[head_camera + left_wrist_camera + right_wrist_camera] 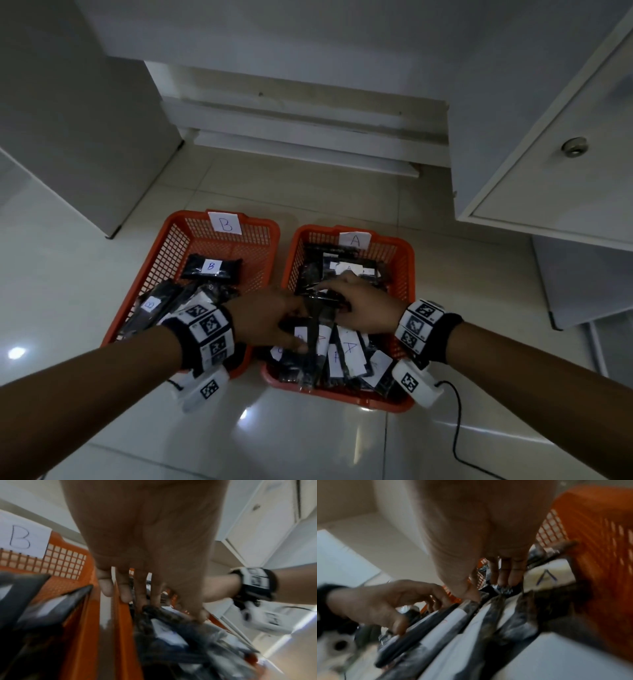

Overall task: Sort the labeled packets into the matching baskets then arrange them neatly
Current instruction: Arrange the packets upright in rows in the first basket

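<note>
Packets [322, 346], black with white paper labels, fill two orange baskets on a tiled floor. From the head view, both hands meet over basket A [404, 260]. The left hand [267, 317] reaches across from basket B [178, 240], and the right hand [363, 305] lies just beside it, fingers extended onto the pile. A lone packet marked B [211, 266] lies flat in basket B, well away from the fingers.

From the left wrist view, the left fingers [123, 592] curl down and pinch the top edge of a dark upright packet [164, 614] just below them; the B sign [20, 536] is off to their left.

From the right wrist view, blurred, the right thumb [471, 593] and fingertips [508, 577] press on the tops of standing packets; a firm grip cannot be told. A label marked A [546, 577] shows just beyond them.

To do this step well, I judge the hands should square the upright packets into one row, labels facing one way, pressing gently so none slide or tip.
</note>
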Motion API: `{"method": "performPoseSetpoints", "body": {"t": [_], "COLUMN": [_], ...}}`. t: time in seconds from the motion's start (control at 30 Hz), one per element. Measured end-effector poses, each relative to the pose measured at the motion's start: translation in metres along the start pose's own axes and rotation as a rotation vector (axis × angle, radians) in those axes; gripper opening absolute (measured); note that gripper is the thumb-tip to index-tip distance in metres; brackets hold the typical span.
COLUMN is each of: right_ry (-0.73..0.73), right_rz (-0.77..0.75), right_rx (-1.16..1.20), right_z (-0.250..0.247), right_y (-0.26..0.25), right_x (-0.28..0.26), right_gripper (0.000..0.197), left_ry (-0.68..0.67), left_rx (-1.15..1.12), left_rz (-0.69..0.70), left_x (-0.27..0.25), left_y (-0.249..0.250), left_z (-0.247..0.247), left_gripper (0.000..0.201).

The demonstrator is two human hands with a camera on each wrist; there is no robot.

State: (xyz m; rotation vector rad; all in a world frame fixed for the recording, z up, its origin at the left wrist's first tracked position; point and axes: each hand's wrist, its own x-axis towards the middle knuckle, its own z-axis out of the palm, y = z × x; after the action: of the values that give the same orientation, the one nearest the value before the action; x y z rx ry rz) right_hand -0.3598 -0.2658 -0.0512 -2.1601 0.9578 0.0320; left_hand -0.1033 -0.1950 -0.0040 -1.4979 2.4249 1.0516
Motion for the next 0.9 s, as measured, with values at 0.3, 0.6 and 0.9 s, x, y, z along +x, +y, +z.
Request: {"method": "performPoseSetpoints", "body": {"t": [0.3,0.6,0.9], "right_ry": [-0.223,-0.262,0.378], "right_rz": [-0.133,-0.019,0.156], "right_rx": [-0.331,0.008,-0.172], "right_z": [-0.032,-0.095,-0.097], "right_y": [-0.024,-0.019,0.026], "right_x": [0.009,-0.017,-0.004], "right_gripper": [0.032,0.021,0.027], "left_ry": [0.062,0.049,0.083], "left_rx": [-0.186,-0.171,-0.084], "left_rz": [-0.084,-0.097,-0.164], "left_x": [-0.018,-0.024,-0.022], "left_y": [-0.007,-0.016,-0.005], "left_z": [-0.005,0.0,0.009], "left_gripper": [0.059,0.05,0.055]}}
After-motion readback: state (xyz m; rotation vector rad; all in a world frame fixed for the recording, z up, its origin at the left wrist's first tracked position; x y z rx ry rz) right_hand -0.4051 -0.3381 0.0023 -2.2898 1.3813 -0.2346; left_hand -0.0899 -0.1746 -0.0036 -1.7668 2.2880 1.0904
